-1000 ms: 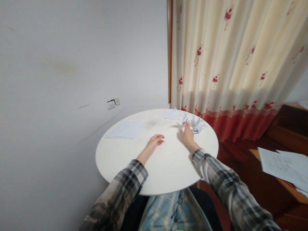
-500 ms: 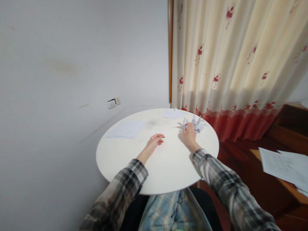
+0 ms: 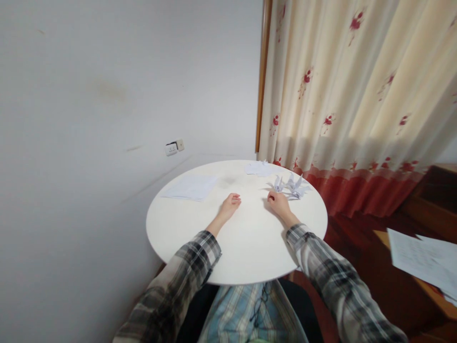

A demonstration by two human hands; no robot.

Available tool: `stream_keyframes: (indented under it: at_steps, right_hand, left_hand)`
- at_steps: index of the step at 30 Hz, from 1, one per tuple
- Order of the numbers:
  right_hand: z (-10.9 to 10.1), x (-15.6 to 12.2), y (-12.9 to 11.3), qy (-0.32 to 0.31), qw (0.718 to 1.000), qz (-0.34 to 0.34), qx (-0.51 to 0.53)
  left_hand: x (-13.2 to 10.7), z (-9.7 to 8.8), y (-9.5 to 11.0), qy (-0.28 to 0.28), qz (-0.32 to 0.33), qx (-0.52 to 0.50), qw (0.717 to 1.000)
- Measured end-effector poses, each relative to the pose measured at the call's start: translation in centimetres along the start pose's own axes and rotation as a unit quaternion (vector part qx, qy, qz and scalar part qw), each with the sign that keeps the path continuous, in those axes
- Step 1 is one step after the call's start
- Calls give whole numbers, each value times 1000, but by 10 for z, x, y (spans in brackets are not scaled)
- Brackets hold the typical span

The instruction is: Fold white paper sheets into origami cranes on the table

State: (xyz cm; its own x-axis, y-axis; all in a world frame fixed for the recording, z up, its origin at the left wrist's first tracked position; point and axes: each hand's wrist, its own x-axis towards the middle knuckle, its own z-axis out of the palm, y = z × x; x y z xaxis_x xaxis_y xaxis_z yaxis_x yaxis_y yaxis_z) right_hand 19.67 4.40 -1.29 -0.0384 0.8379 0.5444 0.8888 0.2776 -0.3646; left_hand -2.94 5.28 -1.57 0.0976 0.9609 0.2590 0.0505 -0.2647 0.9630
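Several folded white paper cranes [image 3: 296, 186] stand in a group on the right side of the round white table [image 3: 246, 247]. Just in front of the nearest crane [image 3: 277, 185] is my right hand [image 3: 279, 204], its fingers curled in and nothing visible in them. My left hand [image 3: 230, 206] rests over the middle of the table, holding nothing, with its fingers loosely bent and a little apart. A stack of white paper sheets [image 3: 191, 187] lies to the left, beyond my left hand.
Smaller white papers [image 3: 257, 168] lie at the table's far edge. A pale wall [image 3: 89, 190] with a socket [image 3: 171, 149] borders the left side, and a flowered curtain [image 3: 332, 95] hangs behind. At right, written sheets [image 3: 417, 257] lie on a wooden surface.
My right hand has let go of the nearest paper crane and drawn back slightly toward me; the crane stays with the others. The camera view has shifted slightly.
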Motion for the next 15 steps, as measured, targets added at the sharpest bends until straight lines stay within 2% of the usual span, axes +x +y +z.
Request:
stream_keyframes:
  at_steps: [4,6,7,9,11,13,15]
  right_hand:
    - [1,1,1,-12,1000,8,-1]
    - [2,1,1,-17,1000,13,-4]
    - [2,1,2,-19,1000,14,-6]
    - [3,0,2,-22,1000,10,-9]
    - [4,-1,1,-24,1000,6,-8]
    - [4,-2,1,-26,1000,6,-7]
    - [5,-3,2,-28,1000,8,-4]
  left_hand:
    - [18,-27,-6,108,50,90,989]
    - [24,-47,-10,154,50,209,964]
    - [26,-57,-12,167,47,285,943]
    - [27,-73,-15,148,43,428,891]
    - [26,-83,-18,130,28,528,839]
    - [25,-89,-20,132,3,580,804]
    - [24,-93,-22,128,-25,605,785]
